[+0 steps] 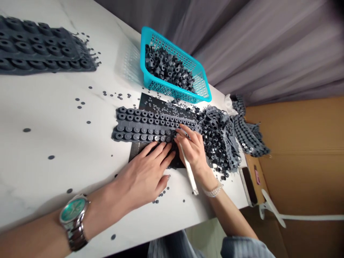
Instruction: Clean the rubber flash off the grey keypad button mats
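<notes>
A dark grey moulded rubber sheet [142,123] with rows of round, ring-shaped pieces lies across a black mat [146,102]. My left hand [150,168] is laid flat, fingers spread, with its fingertips at the sheet's near edge. My right hand [190,148] is closed around a slim white stick-like tool [190,175], whose back end points toward me. The tool's tip meets the sheet near its right part, but my fingers hide it. Small grey discs [172,109] are scattered over the mat behind the sheet.
A turquoise basket [176,91] full of loose black rubber pieces stands behind the mat. To the right is a heap of pieces and torn scrap [220,139]. Stacked rubber sheets [40,50] lie at the far left. A phone-like dark object [248,186] sits by the table's right edge.
</notes>
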A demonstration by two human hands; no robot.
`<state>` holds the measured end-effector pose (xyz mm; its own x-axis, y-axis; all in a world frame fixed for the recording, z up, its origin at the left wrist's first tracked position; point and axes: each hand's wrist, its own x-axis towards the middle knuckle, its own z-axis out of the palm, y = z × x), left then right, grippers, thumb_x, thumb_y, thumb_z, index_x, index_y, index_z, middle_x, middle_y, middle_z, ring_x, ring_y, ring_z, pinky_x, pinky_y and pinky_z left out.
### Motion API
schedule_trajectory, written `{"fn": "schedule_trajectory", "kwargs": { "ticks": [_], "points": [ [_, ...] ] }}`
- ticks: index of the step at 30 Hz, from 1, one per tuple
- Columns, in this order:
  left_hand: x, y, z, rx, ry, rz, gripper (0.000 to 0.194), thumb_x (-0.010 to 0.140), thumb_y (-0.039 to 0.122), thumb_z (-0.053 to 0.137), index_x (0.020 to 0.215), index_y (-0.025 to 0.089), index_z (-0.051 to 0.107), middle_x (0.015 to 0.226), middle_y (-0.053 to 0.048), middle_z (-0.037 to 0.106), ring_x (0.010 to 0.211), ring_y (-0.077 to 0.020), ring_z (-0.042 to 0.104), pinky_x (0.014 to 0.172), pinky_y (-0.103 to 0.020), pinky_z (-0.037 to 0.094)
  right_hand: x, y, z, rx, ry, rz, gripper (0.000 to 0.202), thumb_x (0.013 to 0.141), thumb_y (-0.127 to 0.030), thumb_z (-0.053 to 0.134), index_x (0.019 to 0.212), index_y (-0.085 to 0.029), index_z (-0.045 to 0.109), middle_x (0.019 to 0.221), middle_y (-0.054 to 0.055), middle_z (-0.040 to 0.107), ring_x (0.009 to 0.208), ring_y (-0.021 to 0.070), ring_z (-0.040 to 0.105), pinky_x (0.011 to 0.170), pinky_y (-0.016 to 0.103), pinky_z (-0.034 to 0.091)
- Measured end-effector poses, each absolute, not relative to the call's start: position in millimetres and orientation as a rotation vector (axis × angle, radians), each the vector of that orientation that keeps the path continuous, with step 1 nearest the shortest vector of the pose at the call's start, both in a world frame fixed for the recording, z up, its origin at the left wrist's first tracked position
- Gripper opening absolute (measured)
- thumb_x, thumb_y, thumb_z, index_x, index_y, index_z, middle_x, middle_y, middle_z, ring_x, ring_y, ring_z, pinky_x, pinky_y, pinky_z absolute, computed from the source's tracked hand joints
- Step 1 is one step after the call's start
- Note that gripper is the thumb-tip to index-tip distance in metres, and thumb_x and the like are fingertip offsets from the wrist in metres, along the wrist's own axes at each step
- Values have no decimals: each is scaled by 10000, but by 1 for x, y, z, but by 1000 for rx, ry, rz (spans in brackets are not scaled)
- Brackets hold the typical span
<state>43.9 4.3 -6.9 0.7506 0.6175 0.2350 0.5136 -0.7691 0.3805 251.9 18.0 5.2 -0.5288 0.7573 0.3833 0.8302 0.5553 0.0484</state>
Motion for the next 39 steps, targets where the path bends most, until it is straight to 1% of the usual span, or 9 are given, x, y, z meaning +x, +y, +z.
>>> {"fn": "schedule_trajectory", "kwargs": {
  "ticks": [4, 7, 11, 15, 22, 26, 29, 33, 39],
  "points": [
    [45, 4, -8, 2659, 875, 499, 558, 958, 417, 427, 1421, 113, 498, 1504, -151, 458, 1380, -293, 419, 1182, -445, 211, 259, 29, 2, -1520, -2253, -404, 161, 974, -117, 442, 999, -205, 575, 1190, 132, 686, 1271, 247, 556, 954, 424, 459],
    [44, 4, -8, 2658, 863, 489, 556, 960, 412, 426, 1429, 121, 489, 1522, -150, 431, 1386, -294, 414, 1180, -449, 219, 266, 32, 8, -1646, -2052, -390, 104, 970, -181, 489, 967, -212, 587, 1175, 123, 687, 1263, 263, 560, 953, 444, 482],
    [43, 4, -8, 2655, 869, 472, 562, 959, 412, 428, 1439, 124, 477, 1538, -145, 406, 1393, -293, 407, 1178, -451, 225, 269, 24, 19, -1676, -1966, -318, 78, 950, -223, 553, 977, -217, 625, 1190, 112, 681, 1272, 278, 550, 951, 461, 521],
    [44, 3, -8, 2668, 871, 465, 565, 959, 412, 429, 1438, 117, 476, 1542, -144, 399, 1410, -291, 385, 1181, -447, 218, 265, 15, 23, -1621, -1891, -271, 75, 940, -205, 567, 944, -218, 641, 1174, 105, 674, 1203, 256, 603, 915, 435, 558],
    [44, 2, -11, 2681, 864, 481, 587, 965, 436, 403, 1439, 94, 464, 1514, -152, 443, 1416, -286, 375, 1188, -446, 194, 247, 11, 21, -1352, -2216, -208, 134, 912, -131, 601, 999, -233, 595, 1095, 72, 736, 1155, 234, 640, 903, 421, 510],
    [44, 1, -10, 2672, 860, 526, 567, 960, 427, 416, 1404, 86, 506, 1447, -132, 532, 1369, -286, 430, 1185, -440, 190, 238, 14, 17, -1211, -2367, -199, 179, 900, -111, 609, 1030, -228, 576, 1117, 83, 742, 1191, 237, 624, 905, 404, 471],
    [44, 2, -9, 2670, 860, 542, 558, 957, 423, 422, 1388, 82, 523, 1422, -129, 558, 1345, -290, 454, 1181, -446, 187, 237, 16, 14, -1196, -2398, -198, 177, 906, -112, 598, 1042, -222, 569, 1118, 89, 743, 1205, 242, 616, 901, 405, 461],
    [44, 2, -10, 2671, 859, 545, 564, 957, 426, 422, 1391, 79, 519, 1421, -130, 558, 1346, -291, 453, 1183, -441, 174, 239, 16, 13, -1205, -2439, -225, 164, 922, -112, 572, 1048, -217, 561, 1148, 103, 731, 1217, 248, 608, 900, 406, 462],
    [44, 2, -12, 2683, 866, 534, 592, 965, 443, 401, 1431, 83, 469, 1470, -145, 504, 1380, -283, 417, 1194, -431, 160, 240, 20, 8, -1217, -2530, -302, 158, 951, -120, 522, 1077, -209, 553, 1196, 111, 703, 1266, 231, 565, 937, 388, 464]
  ]
}}
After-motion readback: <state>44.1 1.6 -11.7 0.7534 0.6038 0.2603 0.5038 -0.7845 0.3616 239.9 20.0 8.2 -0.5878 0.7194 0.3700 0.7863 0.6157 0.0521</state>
